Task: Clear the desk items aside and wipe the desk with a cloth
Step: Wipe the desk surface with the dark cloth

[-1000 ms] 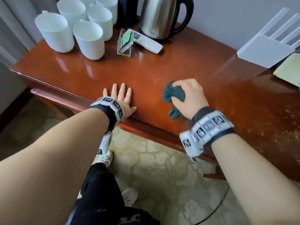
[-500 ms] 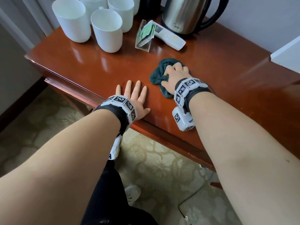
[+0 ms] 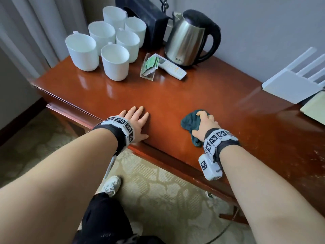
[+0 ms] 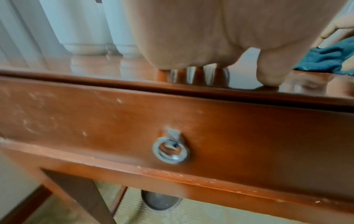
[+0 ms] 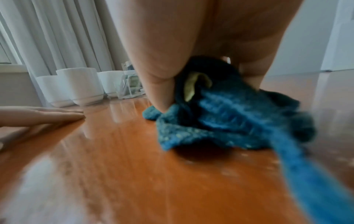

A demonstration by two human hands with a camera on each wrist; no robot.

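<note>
My right hand (image 3: pixel 204 123) grips a crumpled dark teal cloth (image 3: pixel 190 121) and presses it on the red-brown desk (image 3: pixel 172 101) near the front edge. The right wrist view shows the cloth (image 5: pixel 229 121) bunched under the palm, thumb at its left side. My left hand (image 3: pixel 136 118) lies flat on the desk top to the left, fingers straight, holding nothing. In the left wrist view the left hand (image 4: pixel 201 45) rests above the drawer front, with the cloth (image 4: pixel 325 60) at the far right.
Several white mugs (image 3: pixel 115 62) stand at the back left. A clear card holder (image 3: pixel 149 67), a white remote (image 3: pixel 171 67), a steel kettle (image 3: pixel 190 37) and a black box (image 3: pixel 149 20) sit behind. A white router (image 3: pixel 292 85) lies at the right. The drawer has a ring pull (image 4: pixel 169 151).
My right hand has drawn the cloth back from the desk's middle toward the front edge and to the right. The left hand has stayed flat in place.
</note>
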